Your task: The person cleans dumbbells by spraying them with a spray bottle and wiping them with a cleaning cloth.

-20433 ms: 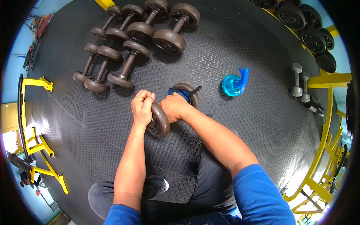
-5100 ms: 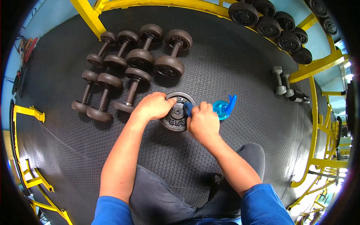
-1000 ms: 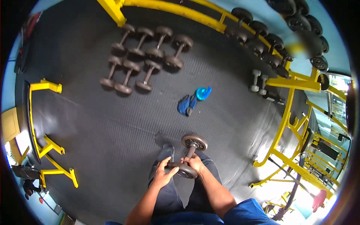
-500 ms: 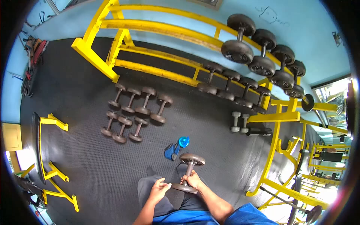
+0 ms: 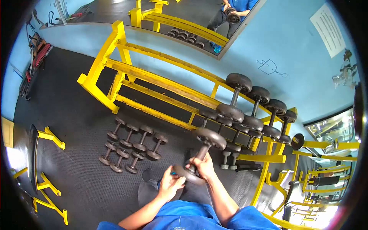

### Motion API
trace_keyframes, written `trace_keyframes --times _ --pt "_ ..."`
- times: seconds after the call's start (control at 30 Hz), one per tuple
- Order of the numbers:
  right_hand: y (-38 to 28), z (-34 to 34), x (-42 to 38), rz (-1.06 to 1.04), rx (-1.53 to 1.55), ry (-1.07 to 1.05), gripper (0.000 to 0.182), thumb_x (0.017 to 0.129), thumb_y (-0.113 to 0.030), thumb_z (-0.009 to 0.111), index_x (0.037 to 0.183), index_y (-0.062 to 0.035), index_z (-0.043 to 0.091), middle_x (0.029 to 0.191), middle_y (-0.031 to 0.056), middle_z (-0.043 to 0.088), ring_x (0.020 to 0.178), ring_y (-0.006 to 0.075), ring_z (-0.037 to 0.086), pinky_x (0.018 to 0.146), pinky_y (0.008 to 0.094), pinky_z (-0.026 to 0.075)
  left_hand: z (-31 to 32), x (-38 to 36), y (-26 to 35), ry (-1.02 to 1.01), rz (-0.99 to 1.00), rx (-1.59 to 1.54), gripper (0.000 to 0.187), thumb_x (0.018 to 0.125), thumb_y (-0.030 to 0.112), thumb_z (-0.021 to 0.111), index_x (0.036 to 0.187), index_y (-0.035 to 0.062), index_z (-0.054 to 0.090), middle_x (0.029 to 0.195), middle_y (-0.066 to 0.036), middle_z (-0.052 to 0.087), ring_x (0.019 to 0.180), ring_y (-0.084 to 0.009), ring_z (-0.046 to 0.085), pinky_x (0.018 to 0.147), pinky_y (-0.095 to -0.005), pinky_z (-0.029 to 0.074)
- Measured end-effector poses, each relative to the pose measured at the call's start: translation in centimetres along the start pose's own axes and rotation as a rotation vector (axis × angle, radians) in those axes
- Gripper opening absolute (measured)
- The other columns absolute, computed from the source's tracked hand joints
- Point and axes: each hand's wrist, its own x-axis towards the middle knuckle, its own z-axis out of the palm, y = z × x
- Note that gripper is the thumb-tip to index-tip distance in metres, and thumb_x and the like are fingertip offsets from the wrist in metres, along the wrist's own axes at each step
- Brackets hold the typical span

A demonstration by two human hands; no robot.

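A dark round-headed dumbbell (image 5: 209, 138) is raised at a tilt before my torso, one head farther out and the other near my lap. My right hand (image 5: 204, 167) wraps round its handle close to the near head. Beside the left edge of that near head is my left hand (image 5: 169, 186), its fingers apart and curved toward the rim; whether they touch it is hard to tell. Below the hands, my legs in dark trousers show in part, and a bit of blue peeks out behind the near head.
Several dumbbells (image 5: 138, 146) stand in two rows on the black rubber floor (image 5: 84, 126). A yellow rack (image 5: 165, 80) ahead holds more dumbbells (image 5: 251, 122) at its right. A wall mirror (image 5: 191, 23) reflects a person holding a dumbbell. A bench (image 5: 33, 157) stands left.
The dumbbell has been lifted up and forward from my lap in my right hand. My left hand has moved up beside it. The view has tilted upward, bringing the mirror into sight.
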Motion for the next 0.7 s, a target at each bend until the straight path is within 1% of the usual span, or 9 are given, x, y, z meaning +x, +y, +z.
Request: trace_keyframes --times 0.03,0.1,0.13,0.2,0.23,0.27,0.37,0.5,0.7 --pt "-2.4 0.6 1.9 -0.062 -0.069 -0.001 0.03 0.083 0.005 0.061 0.102 -0.0049 0.04 0.079 0.0123 0.064 0.063 0.0267 0.069 0.061 0.0394 0.059 1.6 1.6 1.5 -0.004 0.062 -0.023 0.094 0.087 0.01 0.076 0.155 0.0032 0.01 0.119 -0.017 0.05 0.101 -0.0214 0.062 0.082 -0.0358 0.059" --pt "-8.0 1.5 5.7 -0.113 -0.119 -0.018 0.029 0.082 0.002 0.064 0.097 -0.003 0.04 0.075 0.0102 0.062 0.061 0.0218 0.068 0.057 0.0347 0.057 5.4 5.7 4.0 -0.043 0.324 0.052 0.097 0.087 0.008 0.075 0.155 0.001 0.007 0.128 -0.02 0.048 0.112 -0.0236 0.058 0.088 -0.0347 0.056" --pt "-9.7 0.9 8.3 -0.132 -0.2 -0.092 0.026 0.082 0.001 0.065 0.095 -0.004 0.043 0.076 0.0101 0.063 0.063 0.0232 0.068 0.059 0.0363 0.057 7.3 7.6 5.4 -0.049 0.435 0.067 0.098 0.086 0.008 0.076 0.155 0.0004 0.007 0.132 -0.02 0.048 0.116 -0.0244 0.056 0.091 -0.0345 0.054" --pt "-13.9 1.0 12.7 -0.169 -0.273 -0.059 0.025 0.081 0.0 0.067 0.093 -0.0025 0.045 0.074 0.0098 0.063 0.063 0.0216 0.068 0.058 0.035 0.056 9.7 12.4 7.8 -0.076 0.429 0.024 0.096 0.087 0.008 0.075 0.155 0.0009 0.009 0.136 -0.018 0.047 0.121 -0.0228 0.053 0.096 -0.0351 0.051" --pt "-15.5 0.5 15.3 -0.192 -0.362 -0.066 0.025 0.081 -0.001 0.067 0.093 -0.0018 0.045 0.074 0.0097 0.063 0.062 0.0212 0.067 0.057 0.0344 0.055 11.2 14.2 9.4 -0.064 0.3 -0.121 0.088 0.089 0.009 0.073 0.154 -0.0001 0.015 0.133 -0.014 0.051 0.119 -0.0183 0.054 0.098 -0.0348 0.049" --pt "-17.0 0.1 17.8 -0.22 -0.461 -0.081 0.026 0.081 -0.002 0.067 0.093 -0.0012 0.044 0.073 0.0096 0.062 0.062 0.0208 0.067 0.057 0.0338 0.055 12.3 16.4 10.2 -0.061 0.296 -0.087 0.075 0.092 0.016 0.071 0.151 0.0051 0.026 0.132 -0.008 0.053 0.116 -0.0149 0.055 0.095 -0.0343 0.05" --pt "-20.8 0.2 22.6 -0.272 -0.493 -0.015 0.029 0.079 -0.003 0.067 0.097 0.0033 0.047 0.073 0.0108 0.062 0.062 0.0203 0.066 0.057 0.0332 0.053 14.3 22.8 11.3 -0.051 0.236 -0.077 0.061 0.094 0.034 0.067 0.145 0.0165 0.039 0.126 -0.001 0.056 0.111 -0.0141 0.056 0.09 -0.0354 0.051" --pt "-21.0 -1.6 28.9 -0.298 -0.499 -0.023 0.031 0.079 -0.004 0.069 0.098 0.0034 0.046 0.076 0.0107 0.062 0.063 0.0214 0.067 0.058 0.0335 0.054 15.0 29.0 11.8 -0.057 0.196 -0.1 0.059 0.095 0.038 0.065 0.144 0.0153 0.04 0.123 -0.002 0.056 0.113 -0.0157 0.054 0.092 -0.0432 0.05" --pt "-19.0 -3.1 33.9 -0.264 -0.418 0.04 0.037 0.079 0.0 0.069 0.104 0.0035 0.041 0.078 0.0133 0.061 0.06 0.0246 0.068 0.053 0.0351 0.056 14.9 33.3 11.7 0.011 0.115 -0.102 0.057 0.095 0.037 0.064 0.143 0.015 0.042 0.125 -0.003 0.055 0.115 -0.0172 0.053 0.092 -0.0456 0.05"
